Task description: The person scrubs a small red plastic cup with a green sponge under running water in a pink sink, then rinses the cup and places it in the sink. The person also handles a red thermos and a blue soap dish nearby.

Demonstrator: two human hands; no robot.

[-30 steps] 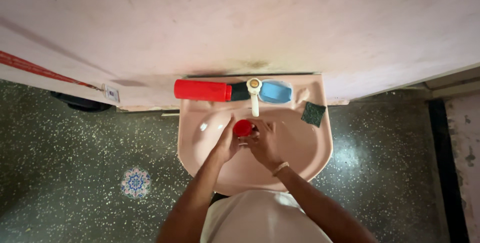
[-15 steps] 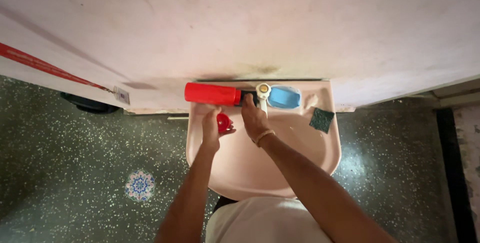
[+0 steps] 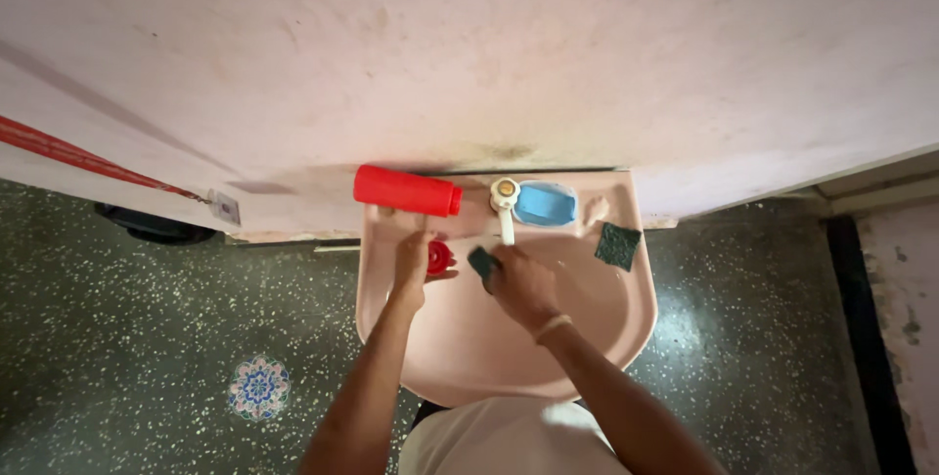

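The left hand (image 3: 411, 265) pinches a small round red plastic cap (image 3: 439, 257) over the pink ceramic washbasin (image 3: 626, 323); the right hand (image 3: 521, 284) closes on a dark green scrub pad (image 3: 482, 262) (partly hidden) beneath the white tap (image 3: 505, 203); a red cylindrical bottle (image 3: 406, 190) lies on the back ledge.

Bottle (image 3: 406, 190) on sink (image 3: 626, 323) ledge left of tap (image 3: 505, 203) (soap dish (image 3: 544, 203), scrubber (image 3: 618, 245) to right)
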